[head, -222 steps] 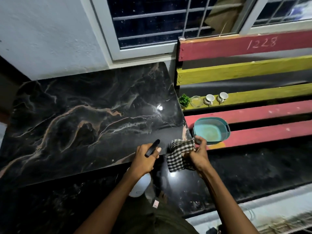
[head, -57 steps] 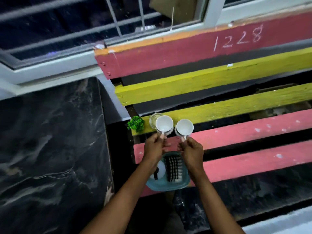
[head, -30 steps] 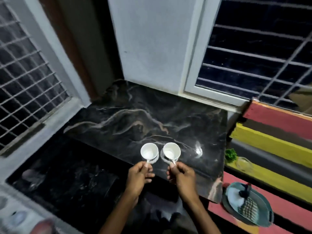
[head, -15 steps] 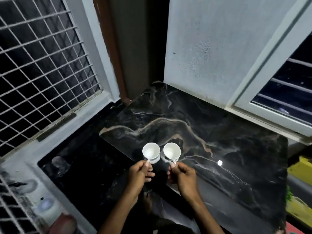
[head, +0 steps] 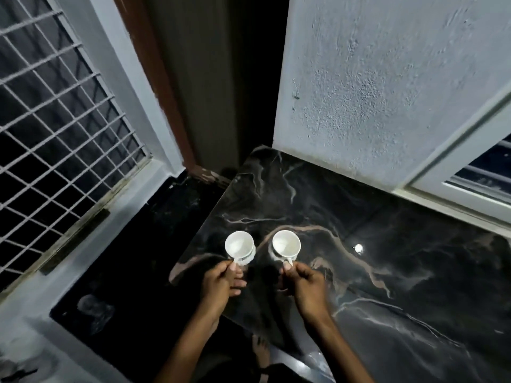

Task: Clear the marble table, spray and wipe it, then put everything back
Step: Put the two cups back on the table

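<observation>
Cups return to the wiped dark marble bench (head: 359, 244).
Carried over from the slatted seat, your left hand (head: 221, 283) and right hand (head: 307, 286) fingers pinch two small white ceramic cups (head: 239, 247) by the handles; restocking has begun.

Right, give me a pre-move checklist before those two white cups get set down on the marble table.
1. Left hand pinches the handle of the left cup: ok.
2. Right hand pinches the handle of the right cup: ok.
3. Both cups upright, mouths facing up: ok.
4. Cups apart, not touching each other: ok.
5. Marble table bare under and around the cups: ok.
6. Left cup well clear of the table's left edge: not ok, it sits close to that edge.
7. Cups already resting on the marble: cannot tell.
</observation>
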The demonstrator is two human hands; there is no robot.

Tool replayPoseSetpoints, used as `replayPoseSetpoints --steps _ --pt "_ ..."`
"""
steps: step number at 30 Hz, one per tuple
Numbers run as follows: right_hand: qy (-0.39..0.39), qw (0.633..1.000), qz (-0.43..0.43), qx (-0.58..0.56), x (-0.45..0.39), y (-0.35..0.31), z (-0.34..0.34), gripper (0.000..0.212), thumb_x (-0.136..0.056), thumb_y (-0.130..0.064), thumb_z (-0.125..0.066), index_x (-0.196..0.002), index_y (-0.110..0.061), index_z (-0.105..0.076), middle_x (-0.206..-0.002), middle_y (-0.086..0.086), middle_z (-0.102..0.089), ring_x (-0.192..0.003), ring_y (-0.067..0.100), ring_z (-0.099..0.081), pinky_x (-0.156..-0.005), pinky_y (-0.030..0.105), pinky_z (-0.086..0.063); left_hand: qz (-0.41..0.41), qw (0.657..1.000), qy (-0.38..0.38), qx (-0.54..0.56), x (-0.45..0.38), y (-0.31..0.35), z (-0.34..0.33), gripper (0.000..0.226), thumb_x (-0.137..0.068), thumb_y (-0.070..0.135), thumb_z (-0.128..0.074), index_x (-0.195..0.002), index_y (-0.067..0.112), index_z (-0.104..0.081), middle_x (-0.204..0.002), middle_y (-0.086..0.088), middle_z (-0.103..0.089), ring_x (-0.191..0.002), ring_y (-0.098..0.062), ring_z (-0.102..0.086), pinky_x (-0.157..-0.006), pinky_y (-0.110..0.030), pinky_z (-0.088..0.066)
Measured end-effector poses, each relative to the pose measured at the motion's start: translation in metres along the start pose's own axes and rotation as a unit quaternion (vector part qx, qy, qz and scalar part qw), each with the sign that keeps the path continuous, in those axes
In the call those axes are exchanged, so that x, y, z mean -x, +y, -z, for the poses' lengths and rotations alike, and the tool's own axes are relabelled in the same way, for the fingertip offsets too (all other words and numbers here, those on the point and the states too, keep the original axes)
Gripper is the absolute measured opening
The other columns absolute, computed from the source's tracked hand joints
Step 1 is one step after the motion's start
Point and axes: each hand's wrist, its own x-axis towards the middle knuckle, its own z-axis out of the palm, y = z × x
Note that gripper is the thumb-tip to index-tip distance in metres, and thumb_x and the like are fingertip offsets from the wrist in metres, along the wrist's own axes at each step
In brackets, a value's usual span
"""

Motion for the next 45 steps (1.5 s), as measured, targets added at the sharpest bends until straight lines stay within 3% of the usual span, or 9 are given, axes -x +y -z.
replayPoseSetpoints --steps 4,8,13,18,21,26,31,39,45 --pt "0.043 0.999 -0.018 -0.010 -0.032 0.000 -0.025 0.029 -0.100 -0.008 -0.060 -0.072 -0.009 -0.067 -0.066 0.006 -0.062 -0.064 0.018 -0.053 -0.054 0.022 -0.043 0.019 0.999 -0.042 -0.020 -0.046 0.012 0.012 0.024 -0.101 0.014 -0.047 -0.083 0.012 -0.064 -0.078 -0.006 -0.066 -0.066 -0.021 -0.064 -0.056 -0.024 -0.047" --pt "0.103 0.994 -0.023 -0.022 -0.058 0.006 -0.057 0.029 -0.100 -0.009 -0.062 -0.076 0.007 -0.065 -0.065 0.007 -0.061 -0.063 0.017 -0.051 -0.057 0.026 -0.042 0.024 0.994 -0.099 -0.042 -0.096 0.028 0.028 0.023 -0.101 0.012 -0.046 -0.085 0.006 -0.062 -0.079 -0.008 -0.062 -0.067 -0.022 -0.060 -0.050 -0.020 -0.047" --pt "0.174 0.982 -0.047 -0.062 -0.086 0.007 -0.101 0.024 -0.093 -0.023 -0.069 -0.072 -0.011 -0.069 -0.067 0.011 -0.060 -0.067 0.022 -0.050 -0.061 0.032 -0.041 0.005 0.981 -0.157 -0.115 -0.167 0.053 0.041 0.025 -0.101 0.013 -0.047 -0.080 0.012 -0.062 -0.075 -0.003 -0.062 -0.060 -0.015 -0.059 -0.047 -0.016 -0.042" --pt "0.218 0.972 -0.062 -0.069 -0.121 0.000 -0.122 0.028 -0.098 -0.013 -0.064 -0.071 -0.014 -0.071 -0.069 0.009 -0.064 -0.067 0.022 -0.053 -0.059 0.032 -0.043 -0.013 0.973 -0.183 -0.142 -0.218 0.073 0.025 0.026 -0.101 0.013 -0.047 -0.080 0.015 -0.062 -0.077 -0.004 -0.063 -0.056 -0.012 -0.058 -0.046 -0.015 -0.041" --pt "0.225 0.971 -0.053 -0.055 -0.150 -0.007 -0.122 0.025 -0.092 -0.027 -0.066 -0.072 -0.015 -0.074 -0.069 0.007 -0.067 -0.064 0.020 -0.057 -0.062 0.035 -0.045 -0.024 0.973 -0.180 -0.144 -0.240 0.084 0.008 0.024 -0.100 0.014 -0.048 -0.082 0.015 -0.063 -0.079 -0.006 -0.063 -0.058 -0.015 -0.058 -0.049 -0.019 -0.042" --pt "0.234 0.966 -0.065 -0.084 -0.209 -0.029 -0.110 0.024 -0.102 -0.010 -0.059 -0.080 -0.003 -0.067 -0.069 0.015 -0.054 -0.056 0.018 -0.048 -0.048 0.026 -0.039 -0.032 0.974 -0.171 -0.143 -0.276 0.100 -0.029 0.026 -0.101 0.015 -0.046 -0.080 0.017 -0.062 -0.080 -0.005 -0.064 -0.058 -0.014 -0.057 -0.043 -0.013 -0.040" --pt "0.253 0.962 -0.070 -0.081 -0.274 -0.031 -0.096 0.028 -0.099 -0.015 -0.063 -0.080 0.005 -0.068 -0.066 0.016 -0.059 -0.063 0.028 -0.055 -0.061 0.044 -0.049 -0.038 0.975 -0.168 -0.142 -0.310 0.119 -0.065 0.025 -0.101 0.018 -0.047 -0.082 0.018 -0.063 -0.079 -0.002 -0.065 -0.058 -0.013 -0.058 -0.045 -0.015 -0.041" --pt "0.257 0.962 -0.070 -0.055 -0.343 -0.031 -0.080 0.029 -0.099 -0.014 -0.063 -0.071 -0.011 -0.070 -0.065 0.011 -0.060 -0.061 0.021 -0.052 -0.060 0.035 -0.044 -0.040 0.983 -0.136 -0.120 -0.355 0.131 -0.106 0.028 -0.101 0.016 -0.047 -0.076 0.020 -0.060 -0.078 -0.004 -0.062 -0.057 -0.014 -0.057 -0.051 -0.023 -0.041" --pt "0.273 0.957 -0.090 -0.026 -0.370 -0.017 -0.071 0.033 -0.094 -0.024 -0.067 -0.061 -0.018 -0.071 -0.060 0.004 -0.063 -0.058 0.018 -0.054 -0.061 0.037 -0.047 -0.037 0.985 -0.126 -0.108 -0.380 0.136 -0.121 0.024 -0.101 0.016 -0.045 -0.082 0.017 -0.060 -0.078 -0.002 -0.059 -0.057 -0.014 -0.055 -0.044 -0.016 -0.040"
